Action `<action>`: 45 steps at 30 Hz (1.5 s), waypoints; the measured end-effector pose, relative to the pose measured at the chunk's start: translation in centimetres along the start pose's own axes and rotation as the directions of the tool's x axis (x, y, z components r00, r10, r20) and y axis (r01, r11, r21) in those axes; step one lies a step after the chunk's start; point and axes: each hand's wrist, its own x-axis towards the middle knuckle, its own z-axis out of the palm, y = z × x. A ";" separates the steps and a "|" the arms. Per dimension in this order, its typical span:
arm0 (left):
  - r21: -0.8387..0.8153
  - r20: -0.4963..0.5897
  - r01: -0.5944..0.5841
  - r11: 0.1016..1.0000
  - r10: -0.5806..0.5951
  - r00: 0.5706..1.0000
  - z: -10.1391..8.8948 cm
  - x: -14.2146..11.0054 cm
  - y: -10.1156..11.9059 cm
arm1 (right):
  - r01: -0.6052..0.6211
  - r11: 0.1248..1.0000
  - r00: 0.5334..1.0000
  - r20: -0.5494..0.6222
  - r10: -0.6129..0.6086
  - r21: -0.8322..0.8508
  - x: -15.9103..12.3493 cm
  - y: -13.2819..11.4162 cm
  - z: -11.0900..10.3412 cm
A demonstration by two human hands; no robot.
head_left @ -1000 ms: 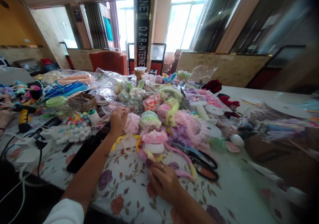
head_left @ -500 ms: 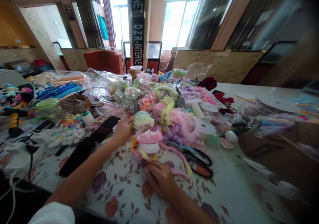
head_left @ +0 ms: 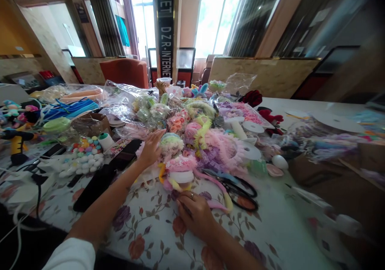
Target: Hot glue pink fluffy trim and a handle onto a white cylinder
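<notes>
My left hand (head_left: 152,148) reaches forward with its fingers stretched out, resting on the pink lace trim (head_left: 144,150) beside a pastel ribbon roll (head_left: 171,143). My right hand (head_left: 197,214) lies low on the flowered tablecloth (head_left: 150,226), fingers curled down at the near end of a pink and yellow ribbon roll (head_left: 180,170); what it pinches is hidden. A heap of pastel lace and ribbon rolls (head_left: 216,146) fills the table's middle.
Black scissors (head_left: 240,192) lie right of my right hand. A black flat strip (head_left: 99,182) and a bag of coloured pompoms (head_left: 82,156) sit to the left, with a yellow glue gun (head_left: 16,142) and cables at far left. White spools (head_left: 248,138) and plastic bags lie further back.
My left hand was a closed fist lifted over the lace; it came down and its fingers opened out flat. My right hand barely shifted.
</notes>
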 end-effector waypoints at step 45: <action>-0.484 -0.286 0.388 0.784 -0.561 0.777 0.7 1.9 -0.8 | -0.053 0.999 0.995 0.079 0.054 -0.009 0.2 -0.4 -0.5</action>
